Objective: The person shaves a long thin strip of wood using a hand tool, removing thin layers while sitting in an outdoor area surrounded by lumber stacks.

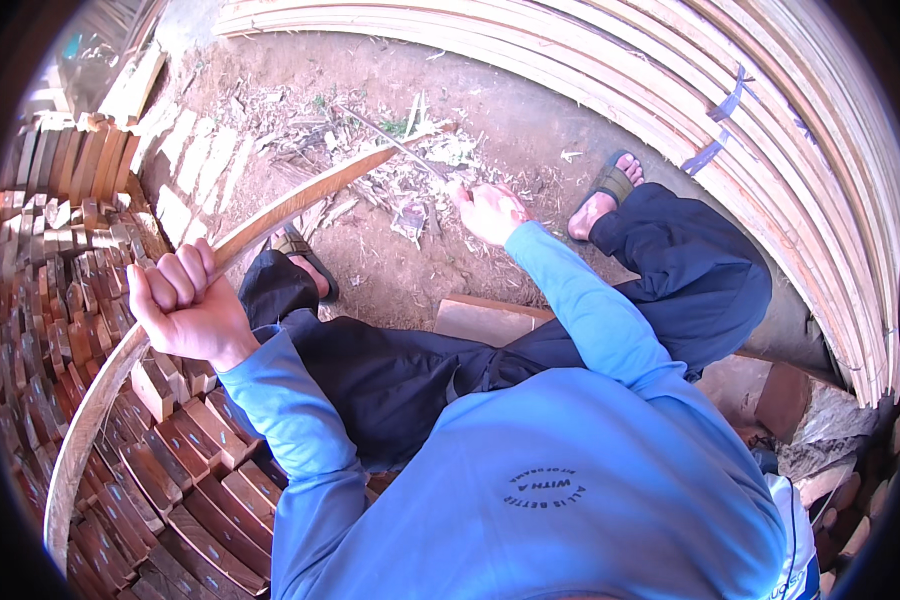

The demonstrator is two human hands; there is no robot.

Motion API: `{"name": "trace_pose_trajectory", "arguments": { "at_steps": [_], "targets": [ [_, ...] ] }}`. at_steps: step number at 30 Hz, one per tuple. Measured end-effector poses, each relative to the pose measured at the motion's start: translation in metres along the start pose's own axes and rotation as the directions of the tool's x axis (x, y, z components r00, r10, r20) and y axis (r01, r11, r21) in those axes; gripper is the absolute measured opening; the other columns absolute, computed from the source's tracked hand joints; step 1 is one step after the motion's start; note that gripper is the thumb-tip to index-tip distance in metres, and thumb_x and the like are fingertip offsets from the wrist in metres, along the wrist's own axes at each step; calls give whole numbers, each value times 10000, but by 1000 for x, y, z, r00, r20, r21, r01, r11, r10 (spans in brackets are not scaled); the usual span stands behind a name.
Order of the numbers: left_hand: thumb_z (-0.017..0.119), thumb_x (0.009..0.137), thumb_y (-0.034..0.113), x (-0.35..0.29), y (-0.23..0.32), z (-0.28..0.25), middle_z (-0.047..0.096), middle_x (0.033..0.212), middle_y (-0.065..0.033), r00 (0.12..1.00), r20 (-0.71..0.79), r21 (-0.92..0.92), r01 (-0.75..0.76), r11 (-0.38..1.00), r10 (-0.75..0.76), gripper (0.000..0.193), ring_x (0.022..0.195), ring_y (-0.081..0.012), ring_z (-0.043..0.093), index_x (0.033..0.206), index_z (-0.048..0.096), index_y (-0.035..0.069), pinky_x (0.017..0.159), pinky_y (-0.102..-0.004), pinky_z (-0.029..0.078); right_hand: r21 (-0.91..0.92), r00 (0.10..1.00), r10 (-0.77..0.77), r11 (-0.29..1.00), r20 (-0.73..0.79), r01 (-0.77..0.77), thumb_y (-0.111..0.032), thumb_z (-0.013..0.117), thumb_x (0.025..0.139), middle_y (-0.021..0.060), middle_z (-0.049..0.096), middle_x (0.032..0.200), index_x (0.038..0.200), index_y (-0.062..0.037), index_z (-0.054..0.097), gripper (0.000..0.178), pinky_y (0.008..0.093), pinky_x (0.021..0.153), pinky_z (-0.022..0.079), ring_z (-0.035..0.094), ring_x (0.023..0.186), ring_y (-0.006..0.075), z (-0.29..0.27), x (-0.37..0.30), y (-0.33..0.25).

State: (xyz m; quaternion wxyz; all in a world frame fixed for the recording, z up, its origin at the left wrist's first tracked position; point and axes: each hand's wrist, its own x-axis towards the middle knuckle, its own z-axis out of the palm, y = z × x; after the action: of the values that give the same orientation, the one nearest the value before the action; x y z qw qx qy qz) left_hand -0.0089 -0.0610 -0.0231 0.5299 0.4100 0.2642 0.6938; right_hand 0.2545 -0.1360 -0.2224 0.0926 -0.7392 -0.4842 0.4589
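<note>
My left hand (190,305) is wrapped round a long wooden strip (305,195). The strip looks bent in this view, running from the lower left, through my fist and up towards the middle. My right hand (490,212) is closed on a knife, whose handle is mostly hidden in my fingers. The thin knife blade (382,130) points up and to the left, seen nearly edge-on. It crosses the strip close to its far end; whether the two touch, I cannot tell.
Wood shavings (410,185) litter the dirt floor between my sandalled feet. Stacked wooden blocks (190,470) fill the left side. Long strips tied in a bundle (670,90) curve along the far and right side. A wooden block (485,318) lies between my legs.
</note>
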Motion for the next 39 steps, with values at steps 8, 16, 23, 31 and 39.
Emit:
{"name": "trace_pose_trajectory", "arguments": {
  "at_steps": [8,16,23,31,39],
  "targets": [
    [419,958,222,6,-2,3,144,482,36,1000,-1,-21,6,1000,-6,487,478,-107,98,547,162,169,508,-308,167,87,999,52,995,-5,-52,-533,314,953,301,639,960,891,67,668,700,456,917,461,623,963,416,6,10,12],
    [426,952,222,6,-1,5,144,479,37,1000,24,-14,10,1000,-10,486,476,-108,97,547,162,172,506,-309,167,42,984,-16,999,-177,24,-516,333,958,289,634,797,776,59,653,683,486,855,460,632,881,422,31,-3,19],
    [428,959,235,5,-2,2,146,473,38,999,43,-26,10,1000,-9,500,475,-108,99,542,158,176,508,-313,171,142,993,14,990,-114,3,-539,338,952,299,627,808,804,72,656,704,470,823,467,641,863,410,33,7,42],
    [422,947,209,4,-2,8,139,484,33,998,58,-8,19,1000,-18,491,489,-109,107,533,158,181,535,-307,185,81,978,100,993,-182,-86,-538,332,955,308,619,811,820,53,657,688,489,792,466,630,826,438,47,42,71],
    [419,946,208,2,0,8,134,489,33,997,65,-23,39,999,-37,488,494,-109,108,537,154,182,536,-307,183,27,945,-31,999,-325,42,-518,321,959,285,626,787,825,58,636,671,491,810,468,627,843,439,64,27,57]
  ]
}}
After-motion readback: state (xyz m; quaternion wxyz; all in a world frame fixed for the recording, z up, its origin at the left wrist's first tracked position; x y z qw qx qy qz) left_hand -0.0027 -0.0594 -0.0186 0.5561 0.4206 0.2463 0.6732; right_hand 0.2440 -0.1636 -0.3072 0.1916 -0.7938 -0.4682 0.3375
